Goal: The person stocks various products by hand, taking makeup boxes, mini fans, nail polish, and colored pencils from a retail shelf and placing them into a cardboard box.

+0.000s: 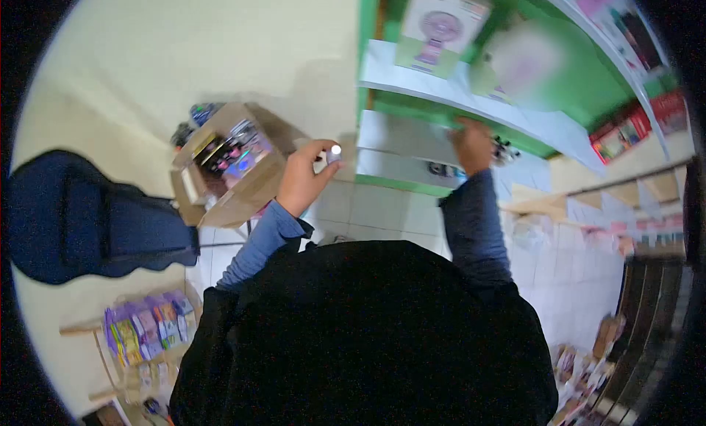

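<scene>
- small pale item (334, 155) pinched in left hand (303, 176), thumb and finger nearly closed; held beyond lower shelf's (390, 135) left edge;
- right hand (473, 144) stretched over that shelf; fingers blurred, grip can't be told

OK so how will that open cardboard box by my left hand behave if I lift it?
The cardboard box may feel weighty, since it holds many small items. Its open flaps would probably bend, and with no lid closed over them, items could spill if it tips.
</scene>
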### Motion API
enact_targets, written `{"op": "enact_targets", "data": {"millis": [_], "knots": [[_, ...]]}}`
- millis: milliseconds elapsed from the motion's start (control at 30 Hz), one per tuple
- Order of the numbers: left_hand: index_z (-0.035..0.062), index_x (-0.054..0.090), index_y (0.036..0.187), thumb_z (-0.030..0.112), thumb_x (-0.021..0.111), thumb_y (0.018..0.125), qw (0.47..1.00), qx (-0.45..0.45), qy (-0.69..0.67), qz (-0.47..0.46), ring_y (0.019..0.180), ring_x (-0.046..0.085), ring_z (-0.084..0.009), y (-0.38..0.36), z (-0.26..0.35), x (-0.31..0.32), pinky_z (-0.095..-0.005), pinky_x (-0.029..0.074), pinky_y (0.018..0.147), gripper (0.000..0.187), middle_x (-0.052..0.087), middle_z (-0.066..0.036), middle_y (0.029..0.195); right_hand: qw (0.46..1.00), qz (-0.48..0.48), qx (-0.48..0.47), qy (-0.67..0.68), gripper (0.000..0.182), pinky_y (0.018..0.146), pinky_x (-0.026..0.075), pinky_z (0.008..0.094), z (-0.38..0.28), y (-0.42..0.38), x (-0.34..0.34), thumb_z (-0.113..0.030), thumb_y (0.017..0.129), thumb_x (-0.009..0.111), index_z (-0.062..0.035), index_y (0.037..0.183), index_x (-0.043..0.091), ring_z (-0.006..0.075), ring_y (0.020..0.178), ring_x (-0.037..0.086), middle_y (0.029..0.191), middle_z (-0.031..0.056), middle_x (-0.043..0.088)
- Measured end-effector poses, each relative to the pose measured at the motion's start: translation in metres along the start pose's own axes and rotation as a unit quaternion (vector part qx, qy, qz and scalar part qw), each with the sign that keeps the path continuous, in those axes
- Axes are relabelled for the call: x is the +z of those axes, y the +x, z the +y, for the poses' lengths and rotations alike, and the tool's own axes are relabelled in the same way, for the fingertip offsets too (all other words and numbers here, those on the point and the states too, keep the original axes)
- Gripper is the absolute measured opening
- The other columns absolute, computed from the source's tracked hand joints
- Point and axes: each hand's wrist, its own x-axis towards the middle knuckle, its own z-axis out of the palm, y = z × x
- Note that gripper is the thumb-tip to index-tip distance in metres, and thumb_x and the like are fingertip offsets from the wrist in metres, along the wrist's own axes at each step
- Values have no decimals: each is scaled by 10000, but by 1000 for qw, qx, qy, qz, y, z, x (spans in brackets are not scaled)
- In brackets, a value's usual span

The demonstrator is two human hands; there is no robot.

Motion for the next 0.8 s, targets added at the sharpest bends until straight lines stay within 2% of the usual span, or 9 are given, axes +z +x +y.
{"op": "enact_targets", "data": {"millis": [67,133,300,367,467,567,633,700,800], "knots": [[25,606,972,136,717,735,997,8,42,64,848,604,-285,-3,-15,-37,-341,478,732,284,628,-144,933,979,-53,103,-168,387,753,476,500,43,10,27,-349,736,650,-169,1078,630,369,928,587,1004,140,645],[26,617,949,141,728,725,988,-2,108,113,800,605,-260,-8,-36,-75,-334,478,712,276,630,-133,885,949,-134,146,-245,406,813,446,541,44,19,22,-385,760,620,-324,1161,596,343,963,591,1036,104,649],[11,630,962,141,751,706,968,-191,72,143,704,621,-151,-20,-92,-151,-288,495,645,312,651,-100,791,947,-143,118,-262,335,762,454,551,64,19,42,-383,799,580,-312,1125,611,321,940,614,1011,82,657],[-13,622,967,136,755,707,964,-204,55,164,724,629,-143,-26,-111,-170,-279,500,660,328,655,-94,790,946,-149,108,-268,313,755,463,530,45,18,30,-375,805,577,-282,1100,622,309,931,618,1005,89,656],[-1,608,982,120,755,703,964,-211,-2,164,746,637,-162,-31,-149,-187,-284,502,668,339,655,-108,801,961,-172,85,-200,264,731,472,441,-14,11,8,-364,808,594,-200,1009,647,285,893,612,968,97,654],[43,592,1019,101,751,696,966,-219,32,131,758,645,-203,-30,-162,-195,-304,504,681,365,653,-122,806,983,-163,3,83,211,680,474,367,-73,-2,9,-255,768,672,-93,902,656,290,782,613,848,107,653],[97,564,1074,55,707,694,969,-195,117,92,789,651,-293,-30,-182,-196,-369,506,706,408,654,-148,827,960,-196,-2,201,243,624,461,298,-134,2,4,-257,773,689,-43,885,664,191,653,579,799,96,657],[79,559,1053,43,675,694,964,-164,208,23,817,641,-328,-27,-214,-193,-405,498,717,378,653,-164,855,940,-215,-18,264,256,681,475,328,-190,11,1,-269,773,685,-48,897,653,267,752,602,837,110,644],[66,579,981,65,616,711,946,-191,253,-68,869,621,-358,-20,-226,-193,-434,485,740,272,648,-179,889,914,-211,-102,332,260,675,479,349,-262,30,5,-267,783,675,-44,916,655,264,757,610,852,126,648]]}}
